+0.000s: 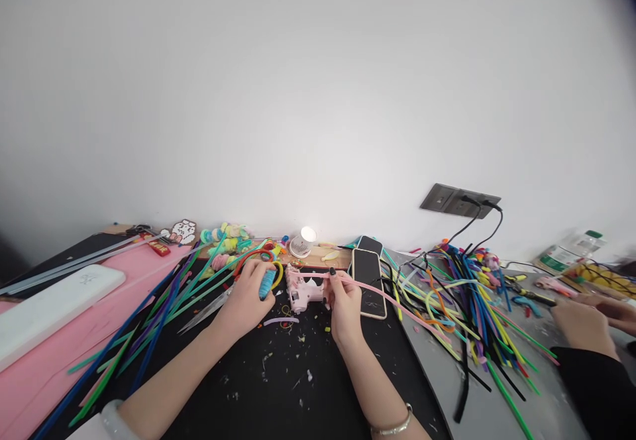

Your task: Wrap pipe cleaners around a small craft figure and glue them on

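Note:
My left hand (247, 296) is closed around a blue wrapped coil (267, 282) with a yellow ring (278, 273) beside it. My right hand (344, 302) pinches a long pink pipe cleaner (397, 302) that runs from the left hand's piece off to the right. Between both hands a pink glue gun (305, 292) lies on the black mat (278, 387). A short lilac piece (281, 321) lies just below it.
Two phones (369, 281) lie right of my right hand. Piles of coloured pipe cleaners spread at left (163, 307) and right (472, 294). Scissors (206, 311), a white case (50, 307) on pink paper, a lit candle cup (303, 241). Another person's hands (586, 324) work at far right.

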The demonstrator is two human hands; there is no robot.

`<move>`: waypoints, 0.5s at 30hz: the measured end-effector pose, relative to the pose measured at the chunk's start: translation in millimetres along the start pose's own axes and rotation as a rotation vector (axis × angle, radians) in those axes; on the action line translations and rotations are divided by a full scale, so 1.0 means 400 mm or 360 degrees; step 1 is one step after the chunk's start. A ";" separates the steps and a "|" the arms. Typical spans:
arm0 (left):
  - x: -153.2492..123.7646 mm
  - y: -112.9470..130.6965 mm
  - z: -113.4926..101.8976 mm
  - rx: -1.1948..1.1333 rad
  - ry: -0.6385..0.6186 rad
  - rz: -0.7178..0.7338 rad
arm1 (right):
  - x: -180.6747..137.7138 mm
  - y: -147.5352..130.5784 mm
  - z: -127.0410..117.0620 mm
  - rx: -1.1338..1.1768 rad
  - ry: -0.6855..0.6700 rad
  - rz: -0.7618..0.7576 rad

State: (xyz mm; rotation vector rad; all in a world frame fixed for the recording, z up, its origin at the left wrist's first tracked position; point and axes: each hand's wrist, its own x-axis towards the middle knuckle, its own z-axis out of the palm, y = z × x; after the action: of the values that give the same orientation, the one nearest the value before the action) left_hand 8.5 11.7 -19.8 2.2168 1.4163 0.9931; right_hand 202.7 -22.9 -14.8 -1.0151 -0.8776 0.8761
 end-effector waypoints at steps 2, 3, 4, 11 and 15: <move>-0.004 0.006 -0.010 0.0045 0.0002 -0.0036 | -0.001 -0.005 0.001 0.0005 0.0014 0.0009; -0.007 0.009 -0.015 0.0069 -0.0038 -0.0059 | -0.002 -0.008 0.002 0.0018 0.0014 0.0017; -0.010 0.012 -0.020 0.0092 -0.0084 -0.0076 | -0.002 -0.010 0.003 0.0036 0.0013 0.0023; -0.017 0.044 -0.025 -0.0689 0.0025 -0.0025 | -0.010 -0.012 0.015 0.0132 -0.0126 0.0090; -0.012 0.049 -0.002 -0.1513 -0.0034 -0.0606 | -0.019 -0.013 0.025 0.0106 -0.0272 0.0152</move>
State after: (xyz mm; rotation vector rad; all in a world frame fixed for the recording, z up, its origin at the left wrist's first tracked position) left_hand 19.7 -1.5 -9.3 1.2143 0.9755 1.1562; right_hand 191.8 -28.1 -8.6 -0.9402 -0.9430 1.0783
